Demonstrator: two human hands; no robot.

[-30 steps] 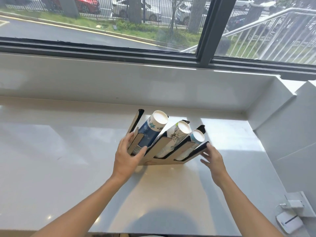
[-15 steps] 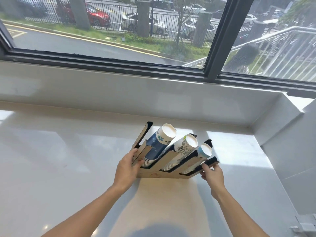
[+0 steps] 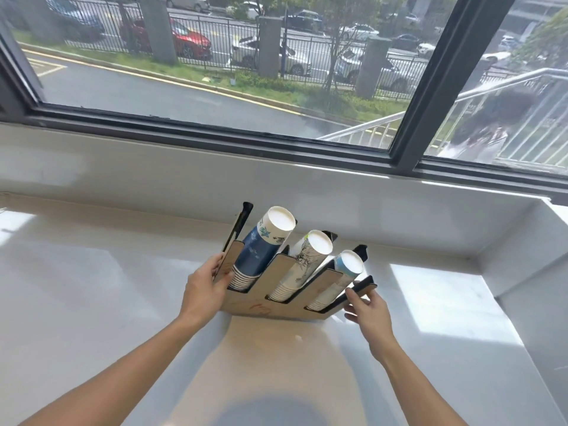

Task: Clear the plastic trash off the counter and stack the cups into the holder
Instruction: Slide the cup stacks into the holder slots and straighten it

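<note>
A wooden cup holder (image 3: 281,307) with black edges stands on the white counter (image 3: 92,302), its slots slanting up and to the right. Three stacks of paper cups lie in it: a blue stack (image 3: 261,250) on the left, a white patterned stack (image 3: 302,262) in the middle, a small light-blue stack (image 3: 341,275) on the right. My left hand (image 3: 206,290) grips the holder's left end, thumb on the front panel. My right hand (image 3: 367,305) holds the right end by its black edge. No plastic trash is in view.
The counter ends at a white raised sill (image 3: 276,186) under a dark-framed window (image 3: 412,112). A white wall step (image 3: 522,272) boxes in the right corner. Bright sun patches lie on the counter right of the holder.
The holder has moved away from me toward the back sill with both hands on it. My right hand has closed onto its right end. The view has tilted up.
</note>
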